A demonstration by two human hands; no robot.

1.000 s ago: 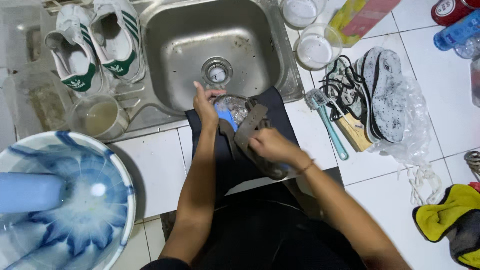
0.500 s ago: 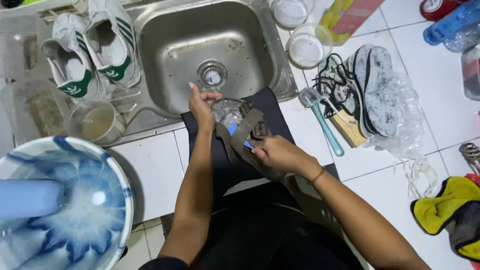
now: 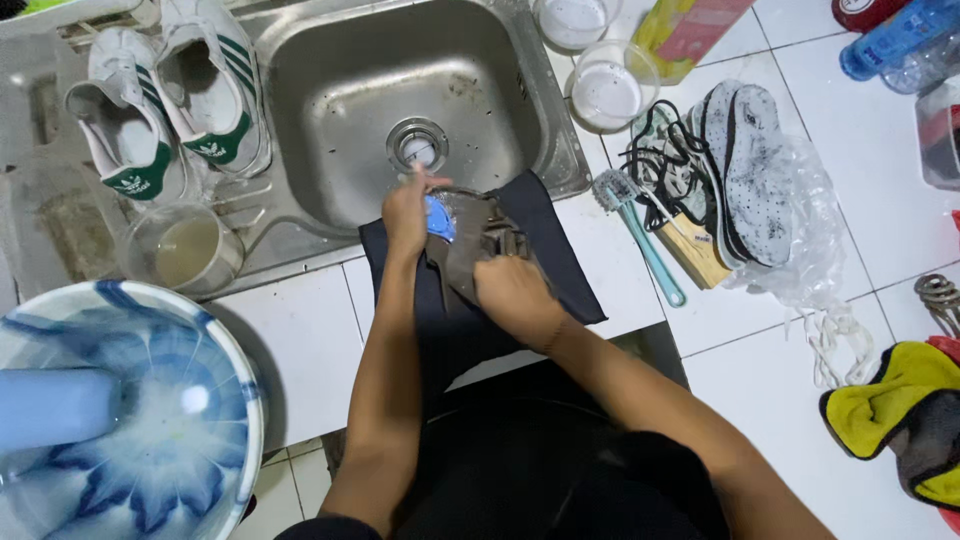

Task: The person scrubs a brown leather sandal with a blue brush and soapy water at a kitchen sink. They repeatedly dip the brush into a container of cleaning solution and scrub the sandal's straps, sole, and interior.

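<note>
Steel sink [image 3: 330, 110] edge carries a dark cloth [image 3: 560, 270]. On it, the left hand [image 3: 405, 215] pinches a blue brush [image 3: 440, 218], while the right hand [image 3: 515, 295] clasps a grey shoe [image 3: 480, 245].

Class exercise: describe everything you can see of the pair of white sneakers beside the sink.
The white sneakers lie side by side on the steel draining board left of the sink basin, openings up, toes pointing away from the person. Each has green stripes on the side and a green heel patch. The uppers look like smooth leather or a similar material. No laces show. Neither hand touches them; a clear cup of cloudy liquid stands just in front of them.
</note>
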